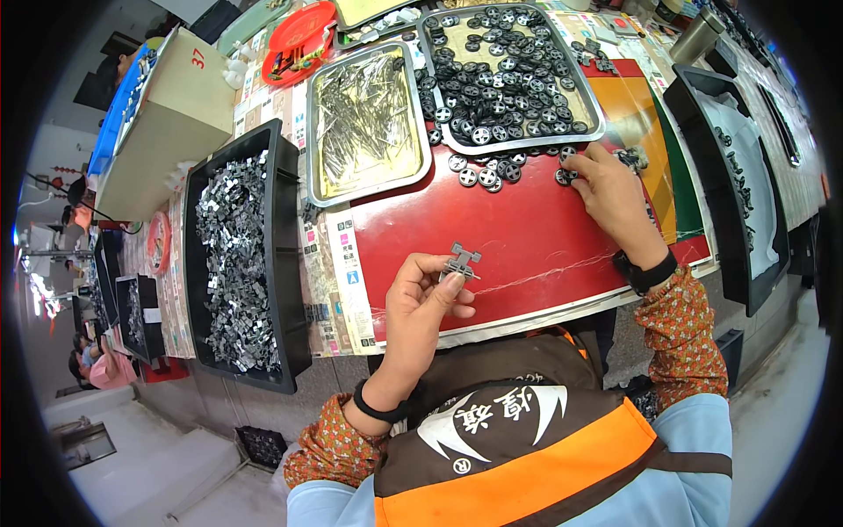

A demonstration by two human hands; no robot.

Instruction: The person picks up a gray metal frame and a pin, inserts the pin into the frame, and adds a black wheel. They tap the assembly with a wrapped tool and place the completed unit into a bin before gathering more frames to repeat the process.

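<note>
Over the front of the red mat (pixel 421 224), my left hand (pixel 423 299) pinches a small grey plastic chassis piece (pixel 460 261) between thumb and fingers. What looks like a thin metal rod sticks out at its side. Farther right, the fingertips of my right hand (pixel 610 193) close on a small black wheel (pixel 565 176) with a silvery spoked face. Loose wheels (pixel 489 174) of the same kind lie on the mat beside it. Many more fill the metal tray (pixel 514 144) behind, some spilling over its left edge.
Left of the wheels stands a metal tray (pixel 313 140) of thin metal rods. A deep black bin (pixel 294 255) of grey plastic pieces is at the left edge. Another black bin (pixel 762 290) with a white liner stands right. Behind are a red plastic basket (pixel 303 31) and a steel bottle (pixel 698 37).
</note>
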